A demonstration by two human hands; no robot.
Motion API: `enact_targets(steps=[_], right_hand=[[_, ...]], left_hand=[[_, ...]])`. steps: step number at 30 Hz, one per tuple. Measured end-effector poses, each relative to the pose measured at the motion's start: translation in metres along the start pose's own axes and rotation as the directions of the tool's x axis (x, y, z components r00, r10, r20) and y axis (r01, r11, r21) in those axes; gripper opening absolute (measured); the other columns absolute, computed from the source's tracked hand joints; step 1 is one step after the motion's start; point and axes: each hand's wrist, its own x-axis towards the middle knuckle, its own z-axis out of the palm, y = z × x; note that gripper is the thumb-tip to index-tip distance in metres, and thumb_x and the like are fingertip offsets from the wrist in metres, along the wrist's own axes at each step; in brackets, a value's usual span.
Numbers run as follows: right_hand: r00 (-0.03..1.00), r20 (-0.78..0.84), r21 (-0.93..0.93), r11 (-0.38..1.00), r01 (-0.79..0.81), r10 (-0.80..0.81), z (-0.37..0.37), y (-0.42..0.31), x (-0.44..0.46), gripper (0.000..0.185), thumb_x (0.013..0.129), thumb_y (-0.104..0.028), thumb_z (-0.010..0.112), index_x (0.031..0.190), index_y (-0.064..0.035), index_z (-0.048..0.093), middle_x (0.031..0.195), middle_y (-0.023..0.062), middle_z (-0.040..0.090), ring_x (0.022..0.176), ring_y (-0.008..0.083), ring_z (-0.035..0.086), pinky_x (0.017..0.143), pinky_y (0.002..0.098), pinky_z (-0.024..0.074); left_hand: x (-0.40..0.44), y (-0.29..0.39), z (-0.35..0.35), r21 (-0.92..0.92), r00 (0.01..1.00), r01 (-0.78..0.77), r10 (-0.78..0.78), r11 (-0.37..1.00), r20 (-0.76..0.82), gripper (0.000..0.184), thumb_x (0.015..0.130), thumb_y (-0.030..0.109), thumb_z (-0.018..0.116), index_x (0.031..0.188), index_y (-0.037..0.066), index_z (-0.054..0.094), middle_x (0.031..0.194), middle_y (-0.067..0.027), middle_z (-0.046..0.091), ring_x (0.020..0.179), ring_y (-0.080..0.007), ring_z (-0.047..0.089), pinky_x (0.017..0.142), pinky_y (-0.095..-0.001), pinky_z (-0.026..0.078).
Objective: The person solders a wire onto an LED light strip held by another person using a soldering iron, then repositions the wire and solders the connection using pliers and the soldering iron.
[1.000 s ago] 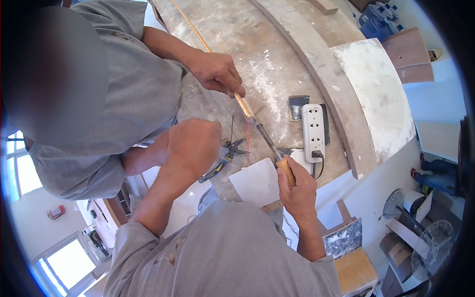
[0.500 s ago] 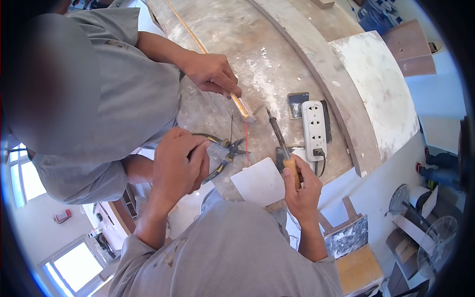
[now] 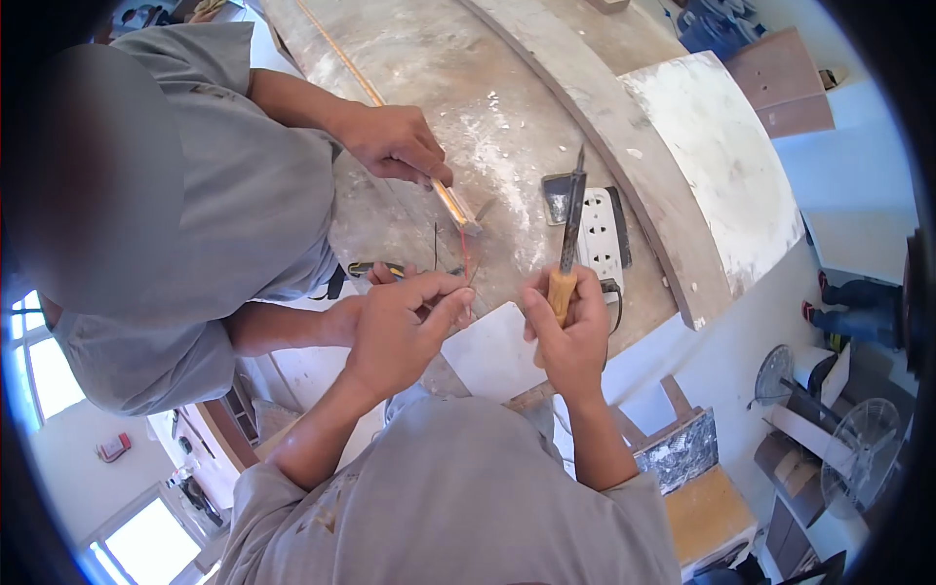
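Observation:
My right hand point(image 3: 570, 331) is closed around the wooden handle of a soldering iron point(image 3: 573, 219), whose tip points up and away. My left hand point(image 3: 405, 327) pinches a thin wire point(image 3: 473, 277) between thumb and forefinger; its kind is unclear. Right at those fingertips is the lower end of a red wire point(image 3: 465, 253), which comes from a narrow channel with a yellow-orange strip point(image 3: 450, 203). A co-worker's hand point(image 3: 400, 146) grips that channel. A black wire point(image 3: 436, 244) stands up beside it. Pliers point(image 3: 375, 268) are mostly hidden behind my left hand and the co-worker's other hand.
A white power strip point(image 3: 601, 234) with a black plug lies on the dusty table point(image 3: 507, 127), beside a dark flat piece point(image 3: 557, 198). A white sheet point(image 3: 492, 351) sits at the near edge. A curved board point(image 3: 624, 146) runs along the right. Fans point(image 3: 858, 448) stand beyond.
My left hand has moved right and forward to the red wire's end. My right hand has tilted the soldering iron more upright. The co-worker's lower hand has come into view near the pliers.

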Motion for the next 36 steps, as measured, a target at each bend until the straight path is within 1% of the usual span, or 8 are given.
enact_targets(steps=[8,13,25,28,31,34,35,36], right_hand=[[0.99,0.095,0.13,0.985,-0.114,0.102,0.019,-0.011,0.01,0.03,0.092,0.002,0.072,0.11,-0.0018,0.049,0.099,0.0111,0.071,0.063,0.006,0.059,0.052,0.0197,0.0476],[0.998,0.037,0.161,0.985,-0.063,0.058,0.021,-0.01,0.008,0.037,0.089,0.004,0.076,0.11,-0.0034,0.047,0.092,0.0126,0.072,0.064,0.0073,0.062,0.051,0.0204,0.0478],[0.997,0.079,0.112,0.993,-0.02,0.011,0.019,-0.013,0.005,0.041,0.087,0.005,0.077,0.111,-0.0037,0.045,0.09,0.0137,0.072,0.066,0.0081,0.064,0.051,0.0203,0.0484],[0.993,0.106,0.042,0.997,-0.064,0.059,0.019,-0.022,0.009,0.043,0.086,0.005,0.078,0.112,-0.0033,0.045,0.088,0.0121,0.072,0.065,0.0069,0.063,0.053,0.0195,0.0482],[0.993,0.093,-0.124,0.989,0.085,-0.074,0.015,-0.021,0.019,0.04,0.089,0.001,0.075,0.12,-0.0011,0.048,0.09,0.0099,0.072,0.064,0.0062,0.061,0.055,0.0208,0.048],[0.997,0.0,-0.322,0.944,0.074,-0.078,0.002,-0.012,0.01,0.041,0.096,-0.008,0.07,0.131,0.0017,0.051,0.093,0.0083,0.071,0.063,0.0066,0.059,0.055,0.0245,0.0482],[0.999,0.029,-0.48,0.877,0.039,-0.029,-0.009,-0.003,0.002,0.043,0.099,-0.012,0.065,0.137,0.0044,0.053,0.094,0.0125,0.07,0.067,0.0159,0.063,0.06,0.0307,0.0506],[0.981,0.112,-0.566,0.801,0.196,-0.161,-0.015,0.007,-0.001,0.044,0.098,-0.011,0.065,0.137,0.0048,0.054,0.093,0.0141,0.069,0.069,0.0198,0.064,0.063,0.0324,0.0512]], left_hand=[[0.0,-0.012,0.005,0.017,0.994,-0.105,0.105,0.994,0.01,0.017,0.1,0.013,0.067,0.103,-0.002,0.074,0.079,-0.0013,0.069,0.073,-0.0057,0.06,0.066,-0.0228,0.047],[-0.006,-0.032,0.017,-0.193,0.999,-0.025,0.034,0.981,0.042,0.019,0.1,0.015,0.067,0.104,-0.001,0.075,0.084,-0.0025,0.072,0.081,-0.0078,0.063,0.073,-0.0248,0.05],[-0.02,-0.051,0.009,-0.282,0.989,0.076,-0.035,0.956,0.147,0.022,0.099,0.017,0.069,0.105,-0.003,0.075,0.092,-0.0067,0.076,0.087,-0.0103,0.069,0.083,-0.0264,0.054],[-0.017,-0.051,0.014,-0.534,0.994,0.102,-0.058,0.839,0.098,0.019,0.099,0.014,0.069,0.105,-0.003,0.074,0.09,-0.0062,0.075,0.086,-0.0106,0.07,0.081,-0.0263,0.054],[-0.015,-0.056,0.011,-0.411,0.995,0.094,-0.103,0.907,0.001,0.019,0.098,0.013,0.07,0.106,-0.003,0.073,0.091,-0.0061,0.075,0.086,-0.01,0.07,0.081,-0.0258,0.055],[-0.011,-0.063,0.001,0.109,0.93,-0.13,0.159,0.985,-0.332,0.013,0.096,0.005,0.071,0.105,-0.004,0.072,0.093,-0.0122,0.075,0.08,-0.0161,0.071,0.074,-0.0259,0.056],[-0.007,-0.064,-0.005,0.26,0.897,-0.212,0.293,0.942,-0.331,0.013,0.094,0.004,0.072,0.105,-0.004,0.072,0.093,-0.0127,0.075,0.08,-0.0173,0.071,0.073,-0.0264,0.056],[0.0,-0.062,-0.014,0.405,0.852,-0.283,0.422,0.87,-0.31,0.015,0.093,0.002,0.073,0.106,-0.004,0.072,0.092,-0.0133,0.075,0.08,-0.0184,0.071,0.073,-0.0268,0.056]])
